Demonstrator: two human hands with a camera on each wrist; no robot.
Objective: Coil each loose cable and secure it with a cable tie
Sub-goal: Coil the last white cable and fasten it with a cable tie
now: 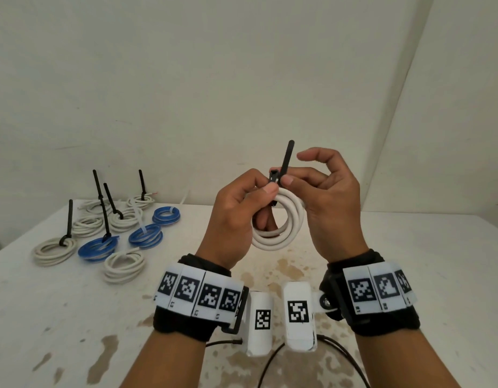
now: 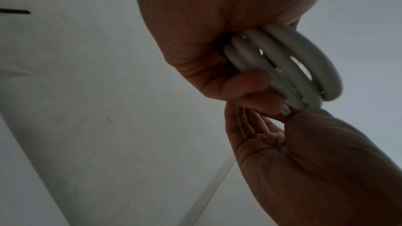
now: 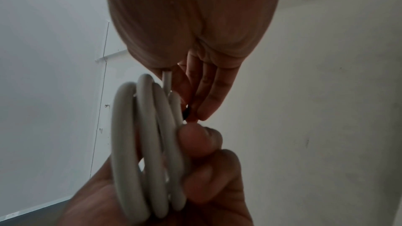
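Wrist bands (image 1: 199, 292) of black fabric, nearest the head camera, are carrying white tabs printed with black-and-white square code markers; no lettering on them is readable. Two white boxy camera housings (image 1: 296, 315) between the wrists are each showing one such marker, and thin black leads are trailing from them toward the near edge.

Above the worktop (image 1: 410, 261), the left hand (image 1: 236, 217) is curling its grip round a white coil (image 1: 278, 222) of smooth, round-section cable, several turns thick, with the fingers passing through the ring. A black cable tie (image 1: 284, 166), a flat plastic strap with a small square head, is standing up from the top of the coil. The left thumb is pressing at the head, while the right hand (image 1: 329, 205) is pinching the strap between thumb and a finger, its other fingers loosely bent. In both wrist views the turns of the coil are showing as matte, grey-white tubes.

At far left on the pale, brown-stained worktop, finished coils (image 1: 108, 231) are lying flat: six white and three blue. Black ties are standing upright from several; pale ties are binding two blue ones. The nearest white coil is showing no visible tie.
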